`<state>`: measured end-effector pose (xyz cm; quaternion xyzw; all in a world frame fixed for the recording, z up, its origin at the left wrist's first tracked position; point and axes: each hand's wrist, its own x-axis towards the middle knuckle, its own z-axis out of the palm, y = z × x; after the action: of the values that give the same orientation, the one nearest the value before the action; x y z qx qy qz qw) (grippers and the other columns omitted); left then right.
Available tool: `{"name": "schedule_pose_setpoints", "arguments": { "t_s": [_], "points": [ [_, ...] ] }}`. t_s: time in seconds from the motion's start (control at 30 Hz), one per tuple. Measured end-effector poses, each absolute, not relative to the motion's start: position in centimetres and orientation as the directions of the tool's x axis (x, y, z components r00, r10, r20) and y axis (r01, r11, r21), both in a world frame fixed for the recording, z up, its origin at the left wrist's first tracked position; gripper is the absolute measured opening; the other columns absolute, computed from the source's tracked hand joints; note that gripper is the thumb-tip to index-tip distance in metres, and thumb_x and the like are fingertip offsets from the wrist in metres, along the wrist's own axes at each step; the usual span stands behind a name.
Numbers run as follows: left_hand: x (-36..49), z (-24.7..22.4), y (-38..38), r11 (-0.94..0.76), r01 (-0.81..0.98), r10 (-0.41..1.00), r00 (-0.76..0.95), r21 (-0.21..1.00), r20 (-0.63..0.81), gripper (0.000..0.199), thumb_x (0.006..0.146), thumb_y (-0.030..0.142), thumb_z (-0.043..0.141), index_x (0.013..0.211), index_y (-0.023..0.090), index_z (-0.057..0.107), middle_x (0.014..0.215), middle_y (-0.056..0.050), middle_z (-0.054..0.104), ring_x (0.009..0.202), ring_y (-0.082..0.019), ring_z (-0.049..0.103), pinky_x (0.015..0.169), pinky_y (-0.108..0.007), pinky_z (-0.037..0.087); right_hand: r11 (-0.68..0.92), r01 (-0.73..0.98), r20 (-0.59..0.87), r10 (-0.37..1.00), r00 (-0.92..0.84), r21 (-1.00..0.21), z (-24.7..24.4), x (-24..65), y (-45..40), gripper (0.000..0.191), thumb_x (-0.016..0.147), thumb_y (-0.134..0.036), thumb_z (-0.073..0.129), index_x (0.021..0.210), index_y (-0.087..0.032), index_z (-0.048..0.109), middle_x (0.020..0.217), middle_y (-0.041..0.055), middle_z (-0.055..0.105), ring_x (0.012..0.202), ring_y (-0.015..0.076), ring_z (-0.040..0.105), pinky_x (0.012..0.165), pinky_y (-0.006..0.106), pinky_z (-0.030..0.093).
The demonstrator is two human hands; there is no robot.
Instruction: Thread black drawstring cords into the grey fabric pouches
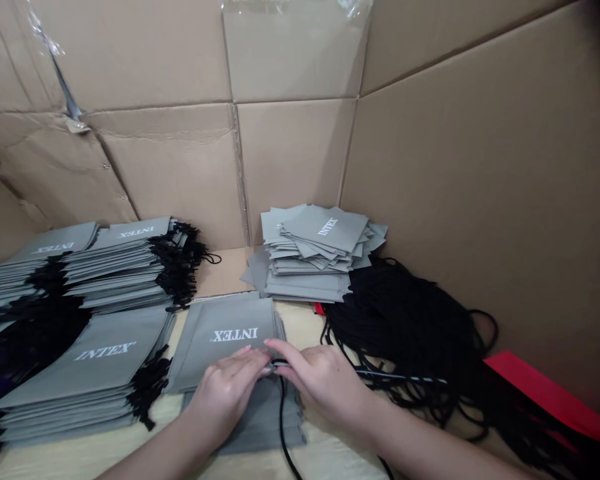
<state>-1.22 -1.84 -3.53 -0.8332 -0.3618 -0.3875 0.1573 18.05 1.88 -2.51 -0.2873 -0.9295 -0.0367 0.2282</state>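
Note:
A flat grey drawstring pouch (215, 357) printed INTEX lies on a stack of grey pouches (275, 427) in front of me. My left hand (235, 387) pinches the pouch at its near right corner. Close against it, my right hand (325, 380) is closed with thumb and finger on a black cord (282, 420) at that same corner; the cord hangs down toward me. A thin light-coloured rod (405, 375) sticks out to the right behind my right hand. Whether my right hand holds the rod is hidden.
Stacks of corded pouches (105, 353) stand on the left. A loose pile of grey pouches (320, 253) sits at the back, beside a heap of black cords (405, 320). A red piece (550, 393) lies at right. Cardboard walls (290, 153) enclose the back and right.

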Motion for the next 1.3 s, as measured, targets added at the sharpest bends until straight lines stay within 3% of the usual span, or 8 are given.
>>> {"name": "schedule_pose_setpoints", "arguments": {
  "t_s": [0.2,0.43,0.6,0.7,0.9,1.07,1.17,1.3],
  "points": [
    [-1.1,-3.6,-1.8,-0.659,0.745,0.576,0.414,0.102,0.705,0.028,0.092,0.023,0.035,0.085,0.016,0.061,0.078,-0.004,0.072,0.068,-0.011,0.068,0.073,-0.022,0.055,0.87,0.45,0.509,0.3,-0.807,0.2,-2.2,17.9,1.4,0.038,0.088,-0.008,0.037,0.126,-0.008,0.042,0.076,0.0067,0.068,0.058,0.0145,0.061,0.051,0.024,0.042],
    [-1.8,-3.2,-1.8,-0.659,0.749,0.494,0.503,-0.073,0.709,0.018,0.09,0.018,0.04,0.097,0.015,0.056,0.081,-0.004,0.071,0.071,-0.013,0.068,0.08,-0.029,0.054,0.799,0.552,0.415,0.598,-0.686,-0.24,-0.8,17.9,1.6,0.033,0.084,-0.029,0.053,0.114,-0.018,0.045,0.096,0.0046,0.064,0.08,0.0172,0.062,0.064,0.024,0.046],
    [-2.0,-2.9,-1.8,-0.656,0.753,0.484,0.472,-0.051,0.737,0.017,0.09,0.019,0.04,0.095,0.016,0.056,0.079,-0.003,0.071,0.07,-0.012,0.068,0.077,-0.026,0.055,0.762,0.602,0.39,0.643,-0.659,-0.239,-0.8,18.1,1.9,0.008,0.086,-0.025,0.047,0.091,-0.019,0.05,0.087,0.0027,0.06,0.067,0.0147,0.058,0.058,0.024,0.041],
    [-2.2,-3.1,-1.7,-0.663,0.747,0.493,0.486,-0.051,0.721,0.018,0.09,0.019,0.039,0.099,0.015,0.055,0.084,-0.004,0.071,0.073,-0.012,0.068,0.08,-0.027,0.054,0.791,0.547,0.382,0.611,-0.693,-0.273,-1.4,18.1,1.9,0.014,0.089,-0.024,0.042,0.081,-0.019,0.051,0.078,0.0022,0.059,0.068,0.014,0.057,0.059,0.022,0.04],
    [-2.4,-2.8,-1.9,-0.683,0.718,0.469,0.571,-0.132,0.674,0.023,0.09,0.012,0.034,0.102,0.011,0.054,0.088,-0.008,0.07,0.079,-0.014,0.067,0.082,-0.03,0.054,0.71,0.535,0.321,0.693,-0.646,-0.458,-1.6,18.0,1.7,0.015,0.089,-0.026,0.043,0.078,-0.019,0.05,0.073,0.0011,0.061,0.066,0.0125,0.057,0.059,0.02,0.04],
    [-2.4,-2.9,-2.1,-0.69,0.706,0.458,0.595,-0.158,0.66,0.023,0.089,0.012,0.036,0.102,0.009,0.055,0.087,-0.009,0.07,0.08,-0.016,0.067,0.081,-0.032,0.054,0.722,0.53,0.337,0.684,-0.648,-0.446,-1.8,17.9,1.6,0.015,0.089,-0.024,0.043,0.077,-0.019,0.051,0.072,0.0011,0.062,0.066,0.0124,0.058,0.058,0.02,0.039],
    [-2.3,-3.2,-1.9,-0.687,0.722,0.508,0.554,-0.077,0.66,0.024,0.09,0.017,0.037,0.097,0.012,0.059,0.08,-0.008,0.071,0.073,-0.016,0.068,0.075,-0.029,0.055,0.748,0.551,0.374,0.662,-0.649,-0.37,-2.1,17.7,1.5,0.017,0.089,-0.024,0.042,0.075,-0.019,0.05,0.068,0.0011,0.06,0.063,0.0127,0.057,0.056,0.02,0.037],
    [-1.9,-2.8,-1.6,-0.667,0.707,0.662,0.417,0.235,0.623,0.024,0.088,0.025,0.044,0.081,0.016,0.066,0.07,-0.002,0.071,0.058,-0.011,0.066,0.055,-0.016,0.052,0.808,0.556,0.458,0.576,-0.678,-0.193,-2.0,17.5,1.2,0.02,0.089,-0.02,0.042,0.07,-0.018,0.048,0.064,0.0,0.056,0.058,0.0118,0.053,0.052,0.021,0.033]
  ]
}}
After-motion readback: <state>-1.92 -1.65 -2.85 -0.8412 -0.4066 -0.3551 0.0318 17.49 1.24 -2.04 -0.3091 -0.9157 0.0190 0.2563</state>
